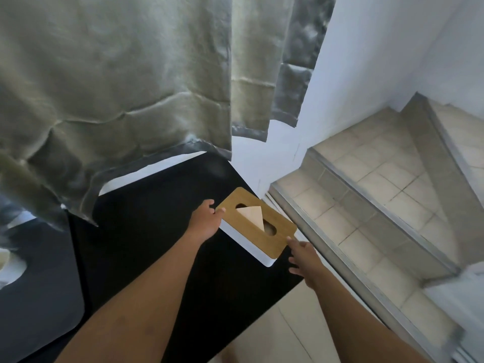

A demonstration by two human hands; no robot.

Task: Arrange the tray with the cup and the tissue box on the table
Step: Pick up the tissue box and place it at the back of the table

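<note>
A white tissue box (258, 226) with a wooden lid and a tissue sticking up from its slot sits near the right edge of the black table (162, 231). My left hand (205, 218) grips the box's left end, thumb on the lid. At the box's near right corner, my right hand (303, 260) has its fingers spread and its fingertips touch the lid's edge. No tray or cup is in view.
Grey-green curtains (117, 87) hang over the table's far side. Tiled stairs (379, 192) with metal edging rise on the right, close to the table. A dark seat or surface (34, 297) lies at the lower left. Pale floor tiles (282, 328) show below.
</note>
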